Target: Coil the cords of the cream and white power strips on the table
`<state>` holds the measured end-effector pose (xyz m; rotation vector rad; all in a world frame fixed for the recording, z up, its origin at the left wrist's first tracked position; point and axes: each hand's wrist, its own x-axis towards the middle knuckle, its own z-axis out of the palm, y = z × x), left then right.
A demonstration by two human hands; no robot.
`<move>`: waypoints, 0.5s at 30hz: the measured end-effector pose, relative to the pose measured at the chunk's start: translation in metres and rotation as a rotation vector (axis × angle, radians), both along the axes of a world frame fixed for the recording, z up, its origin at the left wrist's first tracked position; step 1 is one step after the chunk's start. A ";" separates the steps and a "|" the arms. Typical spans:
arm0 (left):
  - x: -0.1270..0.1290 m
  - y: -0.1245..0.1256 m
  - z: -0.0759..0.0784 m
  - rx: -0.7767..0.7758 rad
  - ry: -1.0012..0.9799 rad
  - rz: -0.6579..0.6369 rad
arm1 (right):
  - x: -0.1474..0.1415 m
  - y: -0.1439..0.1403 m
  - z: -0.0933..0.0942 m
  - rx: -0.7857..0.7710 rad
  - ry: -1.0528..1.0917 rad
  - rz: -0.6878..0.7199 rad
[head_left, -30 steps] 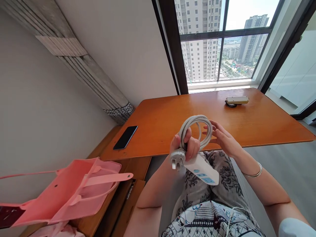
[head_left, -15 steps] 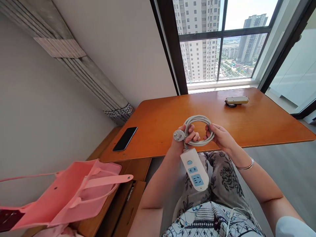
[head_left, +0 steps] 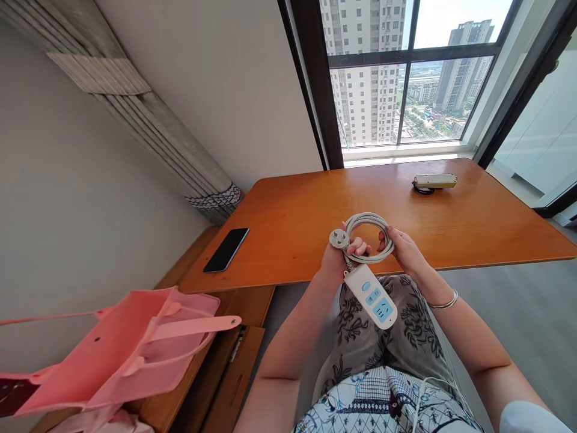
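Note:
Between my hands is a white power strip (head_left: 371, 297) with its cord wound into a round coil (head_left: 367, 218). My left hand (head_left: 336, 258) is closed around the coil's left side, near the cord's plug (head_left: 339, 239), which faces up. From below that hand the socket block hangs tilted over my lap, its blue-marked outlets facing me. On the coil's right side, my right hand (head_left: 406, 249) pinches the cord loops between thumb and fingers. The coil is held just above the near edge of the wooden table (head_left: 306, 228).
A second power strip (head_left: 435, 181) with a black cord lies at the table's far right. A dark phone (head_left: 226, 250) rests near the left edge. An open pink bag (head_left: 135, 349) stands at lower left on a wooden cabinet (head_left: 234, 379). Behind the table is a window (head_left: 408, 57).
Both hands have shifted slightly right with the coil. The hanging socket block has swung up and to the right, and the plug has moved right with my left hand.

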<state>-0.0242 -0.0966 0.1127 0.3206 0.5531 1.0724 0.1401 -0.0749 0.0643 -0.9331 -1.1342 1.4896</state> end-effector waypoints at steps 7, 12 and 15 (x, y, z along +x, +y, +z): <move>-0.002 -0.001 0.001 0.049 -0.017 0.054 | -0.009 -0.015 -0.033 0.101 -0.010 -0.103; -0.004 0.003 0.003 0.129 -0.058 0.228 | -0.008 -0.040 -0.061 0.329 -0.560 -0.012; -0.004 0.007 -0.002 0.188 -0.043 0.285 | -0.004 -0.052 -0.061 0.422 -0.568 0.091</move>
